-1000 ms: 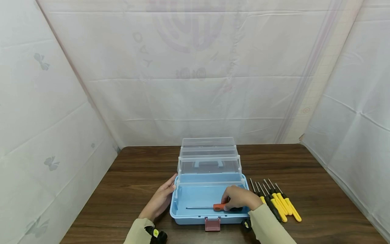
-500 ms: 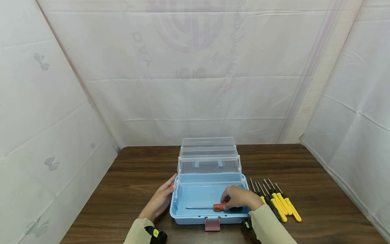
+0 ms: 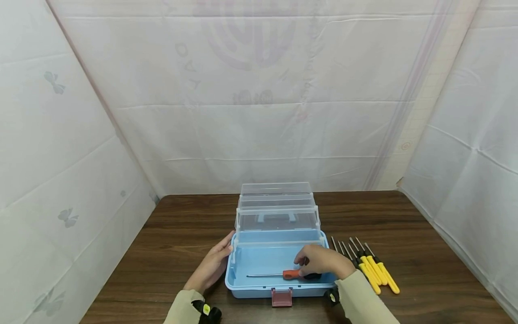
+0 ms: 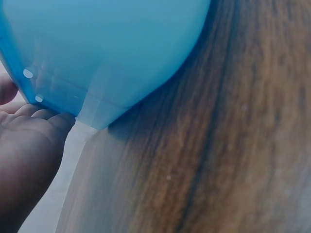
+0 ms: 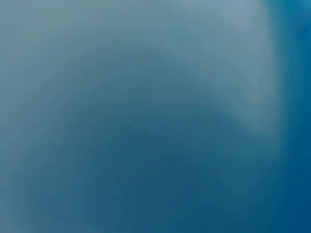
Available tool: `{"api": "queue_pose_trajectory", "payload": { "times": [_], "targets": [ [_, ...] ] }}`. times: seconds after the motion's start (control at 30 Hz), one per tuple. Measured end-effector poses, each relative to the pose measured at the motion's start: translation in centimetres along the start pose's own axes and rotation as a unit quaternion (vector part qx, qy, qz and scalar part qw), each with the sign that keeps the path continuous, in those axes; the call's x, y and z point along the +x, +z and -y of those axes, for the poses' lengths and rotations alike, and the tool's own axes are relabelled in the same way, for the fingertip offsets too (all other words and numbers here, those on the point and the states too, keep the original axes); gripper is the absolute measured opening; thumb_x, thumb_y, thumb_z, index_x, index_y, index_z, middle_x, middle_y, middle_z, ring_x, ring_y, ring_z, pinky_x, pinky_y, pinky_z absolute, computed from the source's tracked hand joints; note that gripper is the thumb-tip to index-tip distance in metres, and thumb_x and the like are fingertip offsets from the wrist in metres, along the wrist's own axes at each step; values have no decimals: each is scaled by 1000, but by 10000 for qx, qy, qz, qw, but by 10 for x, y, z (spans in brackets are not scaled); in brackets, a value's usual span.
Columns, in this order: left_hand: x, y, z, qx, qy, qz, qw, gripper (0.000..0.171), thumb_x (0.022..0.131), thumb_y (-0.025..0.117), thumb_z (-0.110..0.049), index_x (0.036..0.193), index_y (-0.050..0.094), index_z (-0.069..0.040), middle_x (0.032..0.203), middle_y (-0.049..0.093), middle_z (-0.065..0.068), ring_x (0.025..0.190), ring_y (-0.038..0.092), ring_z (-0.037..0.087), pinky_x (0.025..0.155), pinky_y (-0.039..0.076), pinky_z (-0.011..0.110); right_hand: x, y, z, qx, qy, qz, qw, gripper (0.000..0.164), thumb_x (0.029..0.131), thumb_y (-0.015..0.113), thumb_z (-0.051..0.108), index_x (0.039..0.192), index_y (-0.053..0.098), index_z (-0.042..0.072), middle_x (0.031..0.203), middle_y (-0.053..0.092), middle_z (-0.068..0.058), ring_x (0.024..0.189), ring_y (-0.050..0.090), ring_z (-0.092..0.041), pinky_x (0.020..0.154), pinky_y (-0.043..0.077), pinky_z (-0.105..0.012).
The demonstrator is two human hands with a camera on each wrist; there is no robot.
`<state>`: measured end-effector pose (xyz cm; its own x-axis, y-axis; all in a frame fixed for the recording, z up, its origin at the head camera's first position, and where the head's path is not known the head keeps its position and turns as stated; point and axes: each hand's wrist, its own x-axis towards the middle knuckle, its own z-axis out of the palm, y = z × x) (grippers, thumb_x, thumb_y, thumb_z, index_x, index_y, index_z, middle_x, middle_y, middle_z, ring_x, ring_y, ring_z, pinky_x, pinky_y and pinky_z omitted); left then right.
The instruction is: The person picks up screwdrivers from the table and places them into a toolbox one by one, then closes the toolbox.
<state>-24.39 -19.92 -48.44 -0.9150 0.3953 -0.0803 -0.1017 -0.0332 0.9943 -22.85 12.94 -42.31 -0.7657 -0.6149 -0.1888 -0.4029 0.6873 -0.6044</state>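
Note:
A light blue toolbox (image 3: pixel 265 261) stands with its clear tiered trays (image 3: pixel 278 202) raised at the back. My left hand (image 3: pixel 212 266) holds the box's left side, thumb at the rim and fingers along the outer wall; the left wrist view shows this hand (image 4: pixel 31 145) against the blue wall (image 4: pixel 121 53). Inside the box, near its front wall, lies a screwdriver (image 3: pixel 290 274) with an orange and black handle, its shaft toward the left. My right hand (image 3: pixel 323 261) is over the handle's black end, fingers loosely bent, thumb at the handle. The right wrist view is only blurred blue.
Several yellow and black screwdrivers (image 3: pixel 376 270) lie on the dark wooden table (image 3: pixel 182 225), right of the box. A pinkish latch (image 3: pixel 281 298) hangs at the box's front. White sheets (image 3: pixel 259 112) enclose the table's back and sides.
My right hand has shifted slightly right and up, its thumb and index finger a little farther apart. The orange screwdriver and my left hand look unmoved.

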Motion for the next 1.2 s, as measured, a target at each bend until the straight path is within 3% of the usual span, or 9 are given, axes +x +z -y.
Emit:
{"api": "queue_pose_trajectory", "payload": {
  "times": [0.4, 0.57, 0.93, 1.2],
  "targets": [
    [0, 2, -2, -125, -44, -103, 9999, 64, 102, 44, -25, 154, 14, -6, 162, 4, 16, 149, 1, 33, 119, 7, 52, -7, -10, 1, 164, -184, -48, 9997, 28, 82, 72, 12, 107, 70, -1, 99, 71, -10, 85, 64, -15, 75, 57, -33],
    [0, 2, -1, -105, -53, -127, 9999, 64, 102, 45, -26, 154, 14, -6, 162, 4, 16, 149, 1, 34, 118, 8, 52, -12, -18, 0, 202, -383, -174, 9989, 26, 84, 69, 11, 107, 70, -2, 98, 71, -10, 83, 64, -10, 72, 55, -25],
    [1, 0, 0, -120, -26, -35, 9999, 68, 101, 46, -30, 154, 11, -5, 162, 3, 16, 149, 0, 34, 118, 7, 52, -28, -34, -6, 131, -525, -794, 9954, 26, 87, 69, 16, 107, 70, -2, 99, 71, -11, 81, 63, -8, 70, 54, -22],
    [1, 0, 1, -109, -26, -25, 9999, 69, 101, 47, -32, 154, 11, -5, 162, 2, 16, 149, 0, 34, 118, 7, 52, -43, -46, -17, 222, -248, -1163, 9927, 29, 89, 67, 20, 107, 70, -2, 100, 72, -10, 80, 64, -6, 65, 53, -20]
  ]
}}
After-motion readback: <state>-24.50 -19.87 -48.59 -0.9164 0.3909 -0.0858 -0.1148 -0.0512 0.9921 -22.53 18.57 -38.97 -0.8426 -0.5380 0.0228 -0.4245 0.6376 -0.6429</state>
